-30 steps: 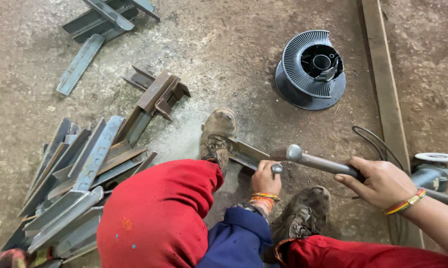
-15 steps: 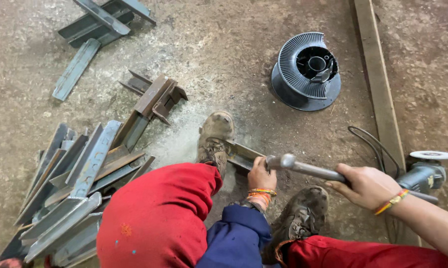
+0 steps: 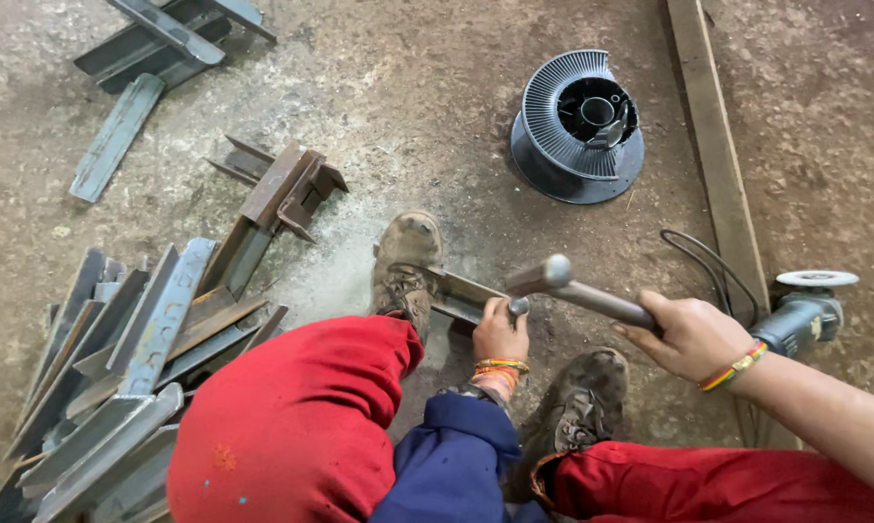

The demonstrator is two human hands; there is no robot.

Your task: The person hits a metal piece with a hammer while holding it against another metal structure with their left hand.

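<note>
Steel angle piece [image 3: 461, 292]: lower centre of frame, under left boot [image 3: 406, 263] | left hand [image 3: 500, 334]: closed on its near end | right hand [image 3: 690, 335]: right of it, fist around hammer [image 3: 572, 288], head above piece | angle grinder [image 3: 803, 312]: right edge, on floor.

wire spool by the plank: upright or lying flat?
Lying flat. The wire spool rests on one flange on the floor, its hub opening facing up at the camera.
</note>
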